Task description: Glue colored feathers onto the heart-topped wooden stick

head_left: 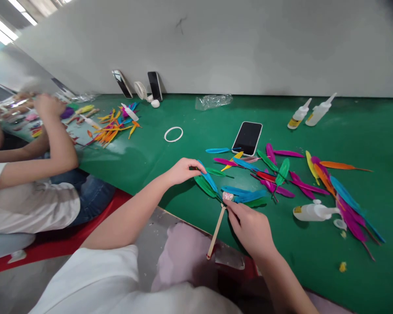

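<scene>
My left hand (184, 171) pinches the tips of a blue feather (209, 178) and a green feather (205, 186), whose quills run down toward a wooden stick (216, 231). The stick reaches out past the table edge, its lower end dark red. With fingers closed, my right hand (251, 223) grips the upper end of the stick, where the quills meet. A small sparkly pinkish piece (228, 196) shows at its fingertips. Blue feathers (249, 194) and another green feather (257, 203) fan out to the right of that joint. How the quills are fixed is hidden.
Loose coloured feathers (283, 172) lie across the green table (190, 117), near a phone (247, 138). A glue bottle (314, 212) lies at right; two glue bottles (299, 114) stand behind. A white ring (173, 134) lies left. A co-worker's arm (57, 139) is at far left.
</scene>
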Available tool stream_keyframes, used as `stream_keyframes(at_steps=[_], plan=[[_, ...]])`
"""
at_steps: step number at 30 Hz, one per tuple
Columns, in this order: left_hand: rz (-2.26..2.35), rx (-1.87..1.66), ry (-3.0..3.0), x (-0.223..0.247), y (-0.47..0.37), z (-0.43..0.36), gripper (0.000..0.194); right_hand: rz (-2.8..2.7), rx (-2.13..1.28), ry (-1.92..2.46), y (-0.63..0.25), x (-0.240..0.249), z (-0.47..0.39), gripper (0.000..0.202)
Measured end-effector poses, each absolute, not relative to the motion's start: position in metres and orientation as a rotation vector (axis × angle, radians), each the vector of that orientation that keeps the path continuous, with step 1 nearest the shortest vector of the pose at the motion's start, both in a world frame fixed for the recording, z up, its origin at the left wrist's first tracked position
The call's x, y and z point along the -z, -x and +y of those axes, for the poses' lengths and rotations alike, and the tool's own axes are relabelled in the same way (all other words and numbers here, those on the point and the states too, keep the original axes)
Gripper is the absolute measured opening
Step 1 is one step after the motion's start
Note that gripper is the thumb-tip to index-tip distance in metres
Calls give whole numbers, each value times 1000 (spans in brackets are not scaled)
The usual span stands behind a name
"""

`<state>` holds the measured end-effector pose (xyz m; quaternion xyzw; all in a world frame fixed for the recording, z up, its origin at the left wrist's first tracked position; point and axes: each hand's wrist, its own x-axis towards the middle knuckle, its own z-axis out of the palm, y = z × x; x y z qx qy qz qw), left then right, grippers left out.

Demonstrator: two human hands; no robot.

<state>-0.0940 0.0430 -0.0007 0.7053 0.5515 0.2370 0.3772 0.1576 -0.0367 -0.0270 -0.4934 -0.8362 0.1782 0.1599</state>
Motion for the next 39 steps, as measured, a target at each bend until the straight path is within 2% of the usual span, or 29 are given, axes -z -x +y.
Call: stream_keyframes(at_steps=[6, 10, 24, 34, 37, 39], plan=[[1342, -640, -1730, 3, 96, 42, 16, -2406, -404, 1326, -157, 29, -38, 34], [1353, -726, -1590, 6, 97, 41, 28, -2432, -348, 1326, -156, 31, -38, 34], [1489, -693, -1533, 13, 76, 49, 45, -2432, -371, 1328, -155, 29, -39, 34], [1590, -1160, -1428, -31, 55, 87, 44, -2212, -548, 1348, -155, 28, -39, 35], [1761, -1061, -1655, -31, 30, 91, 53, -2231, -641, 1358, -155, 25, -40, 33], [1757, -908, -2030, -30, 10, 83, 50, -2260, -695, 1344, -155, 22, -42, 31]])
